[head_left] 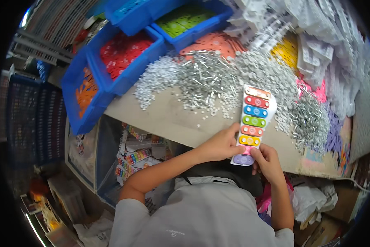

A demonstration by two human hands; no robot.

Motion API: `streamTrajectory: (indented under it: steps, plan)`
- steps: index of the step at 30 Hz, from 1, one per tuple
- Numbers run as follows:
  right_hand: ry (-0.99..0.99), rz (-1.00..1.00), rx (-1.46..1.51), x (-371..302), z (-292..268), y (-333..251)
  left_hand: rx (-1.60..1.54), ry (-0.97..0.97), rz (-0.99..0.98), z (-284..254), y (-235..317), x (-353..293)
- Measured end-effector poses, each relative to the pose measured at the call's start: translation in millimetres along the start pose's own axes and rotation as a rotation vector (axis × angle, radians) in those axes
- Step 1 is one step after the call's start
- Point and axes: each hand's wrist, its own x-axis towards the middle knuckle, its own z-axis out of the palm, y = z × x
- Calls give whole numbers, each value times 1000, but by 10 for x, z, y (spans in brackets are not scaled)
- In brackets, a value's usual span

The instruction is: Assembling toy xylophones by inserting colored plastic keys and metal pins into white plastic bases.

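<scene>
The toy xylophone [253, 123], a white board carrying coloured bars from orange at the far end through red, blue, green, red and yellow to a purple one nearest the body, lies on the workbench [168, 119] with its long axis running almost straight away from the person, tilted slightly to the right at the far end. Both hands grip its near end: the left hand [220, 144] comes in from the left, fingers closed against the left edge beside the yellow and lower red bars, and the right hand [267, 160] clamps the lower right corner, thumb pressed onto the board by the yellow bar. So most of the toy extends beyond the grip, away from the body, and neither hand is clearly nearer; the left sits a little farther up the board

Just beyond and to either side of the far end spreads a heap of small silver screws and nuts [209, 78]. Farther left of the grip stand blue bins [111, 78] holding red, orange and green plastic parts. Beyond the screws lie orange pieces [218, 41] and yellow pieces [286, 51], and to the right, piles of white plastic frames [329, 37]. Below the bench edge, left of the forearm, a crate holds more finished xylophones [133, 158]
</scene>
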Motion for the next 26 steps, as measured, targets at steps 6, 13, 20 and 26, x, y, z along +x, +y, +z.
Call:
streamTrajectory:
  steps: [6, 13, 20, 26]
  plan:
    - [225, -150, 111, -26, -113, 198, 258, 150, 26, -231, 70, -211]
    - [1365, -322, -563, -364, -1508, 834, 876, 1342, 321, -1308, 26, -877]
    - [1349, -198, -706, -363, -2274, 1421, 1167, 1371, 227, -1598, -152, -901]
    - [1296, -126, -720, -360, -2419, 1518, 1126, 1384, 423, -1497, -140, -853]
